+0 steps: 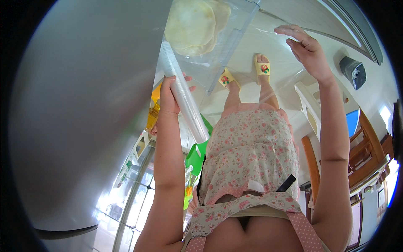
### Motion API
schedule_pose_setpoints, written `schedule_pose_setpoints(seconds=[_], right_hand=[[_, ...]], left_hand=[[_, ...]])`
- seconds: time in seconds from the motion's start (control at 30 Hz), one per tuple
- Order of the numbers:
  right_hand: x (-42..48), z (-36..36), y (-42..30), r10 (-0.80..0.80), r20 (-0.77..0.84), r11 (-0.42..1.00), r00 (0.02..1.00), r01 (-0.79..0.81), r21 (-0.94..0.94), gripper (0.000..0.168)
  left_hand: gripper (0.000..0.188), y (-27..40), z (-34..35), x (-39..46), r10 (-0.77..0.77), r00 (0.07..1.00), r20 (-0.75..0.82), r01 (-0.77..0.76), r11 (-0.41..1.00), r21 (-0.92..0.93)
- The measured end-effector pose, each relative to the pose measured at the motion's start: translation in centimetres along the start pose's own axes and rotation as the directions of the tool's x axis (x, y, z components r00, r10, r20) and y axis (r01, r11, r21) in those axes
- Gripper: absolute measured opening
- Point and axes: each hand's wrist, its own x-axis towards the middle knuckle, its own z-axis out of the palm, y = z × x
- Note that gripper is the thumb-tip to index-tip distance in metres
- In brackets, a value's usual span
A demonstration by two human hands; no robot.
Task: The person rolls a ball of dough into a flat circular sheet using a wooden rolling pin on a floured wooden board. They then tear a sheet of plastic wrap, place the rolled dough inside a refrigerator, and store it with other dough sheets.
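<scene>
A roll of clear plastic wrap [185, 94] slants down in front of me, and my left hand [171, 94] is wrapped around it. My right hand [303, 52] is raised at the upper right, thumb and forefinger curved toward each other; a thin transparent film shows near the fingertips, and whether they pinch it I cannot tell. Pale round flatbreads or dough sheets [190, 25] lie overlapping at the top, in or on a clear plastic drawer [236, 41], just beyond the roll's upper end.
A large grey appliance door or panel [78, 110] fills the left side. White plastic stool [311, 97], wooden chair [366, 151] and a lined waste bin [353, 72] stand at the right. Below my left forearm is a green plastic item [196, 157]. A grey-edged door or panel [352, 28] curves across the upper right.
</scene>
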Motion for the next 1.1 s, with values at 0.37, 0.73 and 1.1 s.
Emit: schedule_pose_setpoints(seconds=[0.37, 0.73, 1.1], right_hand=[[2.6, 0.8, 0.5, -0.094, -0.004, 0.854, 0.996, 0.079, -0.515, 0.047], [2.9, 0.1, 3.4, -0.047, -0.053, 0.779, 0.997, 0.003, -0.627, 0.038], [3.1, -0.4, 4.7, -0.072, -0.059, 0.782, 0.996, 0.020, -0.623, 0.048]], left_hand=[[0.043, -0.8, -0.3, 1.0, 0.136, 0.990, -0.026, -0.131, 0.984, 0.121], [0.047, -1.2, -1.0, 1.6, 0.050, 0.999, 0.015, -0.049, 0.995, -0.087], [0.043, -1.8, -1.2, 1.9, 0.080, 0.997, 0.007, -0.080, 0.996, 0.028]])
